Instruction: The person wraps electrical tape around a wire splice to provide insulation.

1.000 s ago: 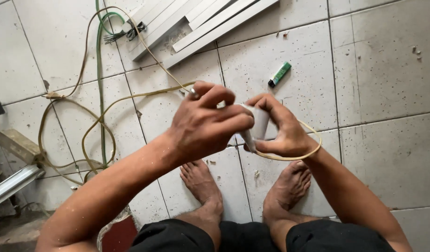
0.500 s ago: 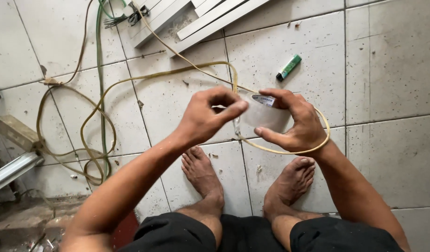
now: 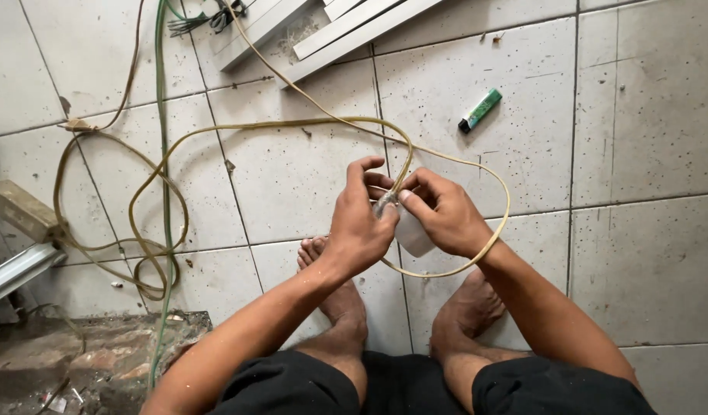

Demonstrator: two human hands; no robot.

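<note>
My left hand (image 3: pixel 360 223) and my right hand (image 3: pixel 444 214) meet above my bare feet (image 3: pixel 335 296) in the head view. Between them sits a small white block (image 3: pixel 412 233), mostly held in the right palm. The fingertips of both hands pinch the end of a yellowish flat cable (image 3: pixel 239 131) where it reaches the block. That cable loops out to the right around my right wrist, runs back across the tiled floor (image 3: pixel 646 123) and coils on the left.
A green lighter (image 3: pixel 479 110) lies on the tiles at upper right. White plastic channel strips (image 3: pixel 346 31) lie at the top. A green wire (image 3: pixel 163 154) runs down the left side. Broken concrete rubble (image 3: pixel 85 361) and a metal bar (image 3: pixel 16 269) sit at lower left.
Both hands have drawn closer together, fingertips now pinching the cable end at the white block. The view has shifted, so the lighter and cable loop sit a little higher and further right.
</note>
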